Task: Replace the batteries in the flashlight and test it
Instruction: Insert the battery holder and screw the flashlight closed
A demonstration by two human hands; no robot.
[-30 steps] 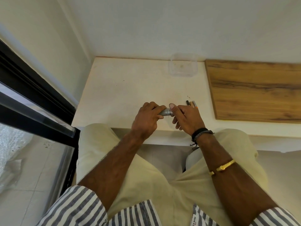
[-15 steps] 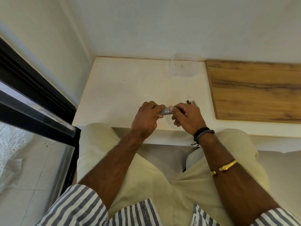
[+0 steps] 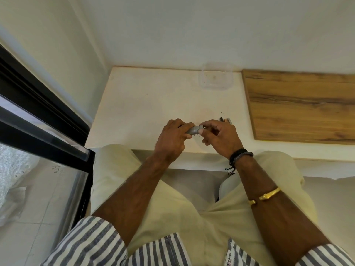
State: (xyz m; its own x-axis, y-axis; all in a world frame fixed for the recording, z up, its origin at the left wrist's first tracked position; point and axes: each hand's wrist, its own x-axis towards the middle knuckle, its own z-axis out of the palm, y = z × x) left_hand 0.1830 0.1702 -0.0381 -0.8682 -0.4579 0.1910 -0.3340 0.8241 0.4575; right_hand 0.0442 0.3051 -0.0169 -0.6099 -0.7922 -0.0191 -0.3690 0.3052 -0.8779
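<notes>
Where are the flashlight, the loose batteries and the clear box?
flashlight (image 3: 193, 129), head view, on its exposed grey middle.
batteries (image 3: 226, 120), head view, on their exposed ends on the table.
clear box (image 3: 215, 88), head view, on its near wall.

Beneath the grip lies a pale cream tabletop, which runs away from it to a plain white wall, where a clear plastic container stands beyond the grip and a little to its right, against the wall's foot. To the right of the grip a wood-grain board lies flat on the same surface, its far edge along the wall. Well to the left of the grip a black sliding-door frame slants across a cream side wall, and below it, nearer than the grip, pale floor tiles show through glass in soft, even light.
</notes>
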